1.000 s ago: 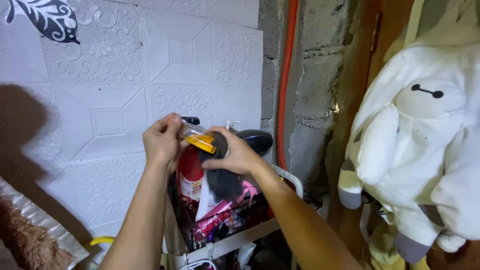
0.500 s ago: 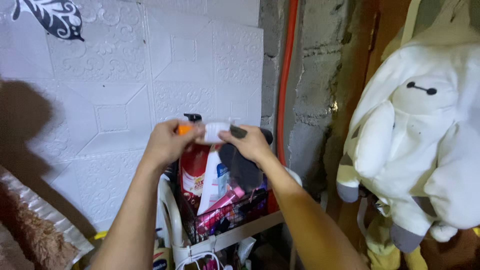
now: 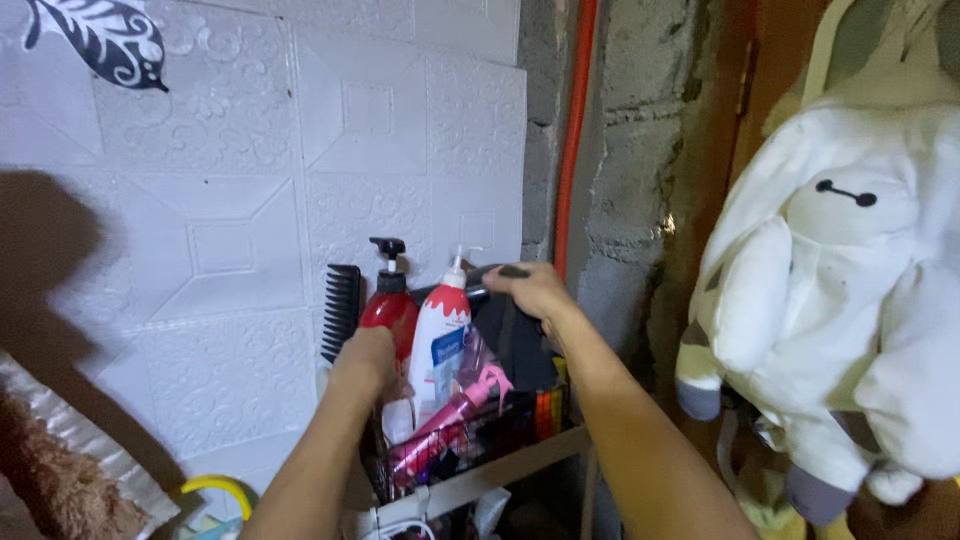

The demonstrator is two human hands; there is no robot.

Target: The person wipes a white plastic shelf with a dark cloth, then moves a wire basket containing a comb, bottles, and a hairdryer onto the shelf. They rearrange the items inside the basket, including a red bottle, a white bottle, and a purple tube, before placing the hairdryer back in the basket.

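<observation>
We are working both hands into a wire basket [image 3: 470, 440] of toiletries. Our left hand [image 3: 368, 362] is reaching down in front of the red pump bottle [image 3: 390, 310]; whether its fingers are closed on anything, we cannot tell. Our right hand [image 3: 528, 287] is gripping a dark object [image 3: 500, 330] from above, fingers clamped over its top, just right of the white pump bottle [image 3: 440, 335]. A black comb [image 3: 340, 310] is standing left of the left hand. We judge this a placing step; next calls for a careful release among crowded bottles.
</observation>
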